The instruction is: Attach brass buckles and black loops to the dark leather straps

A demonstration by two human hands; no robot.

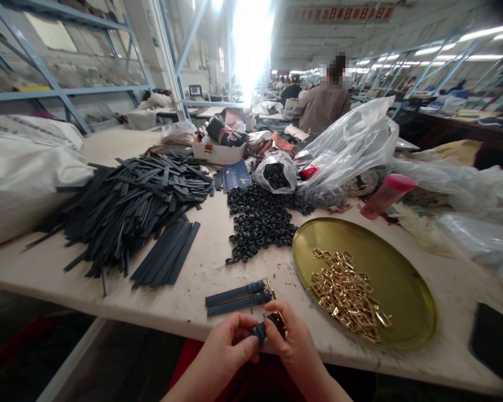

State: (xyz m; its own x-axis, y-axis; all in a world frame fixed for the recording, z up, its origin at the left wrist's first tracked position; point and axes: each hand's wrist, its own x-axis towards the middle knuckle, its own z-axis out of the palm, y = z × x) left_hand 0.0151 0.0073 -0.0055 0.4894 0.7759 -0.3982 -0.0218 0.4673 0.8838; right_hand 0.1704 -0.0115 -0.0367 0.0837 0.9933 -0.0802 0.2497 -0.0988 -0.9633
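Note:
At the table's front edge my left hand (231, 345) is closed on a short dark strap (259, 331). My right hand (291, 339) grips the same strap at its other end, where a gold buckle (279, 320) shows between the fingers. Part of the strap is hidden by my fingers. Just beyond, two finished-looking dark straps with gold buckles (238, 298) lie side by side. To the right, a round gold tray (406, 290) carries a heap of gold buckles (346, 290). Small black loops (257, 223) are piled behind the two straps.
Left on the table (212, 257) lie a big heap of dark strips (138, 195) and a neater row of strips (166, 254). Behind are a bag of loops (276, 174), a plastic bag (352, 145) and a pink-lidded jar (388, 195). A person (324, 103) sits farther back.

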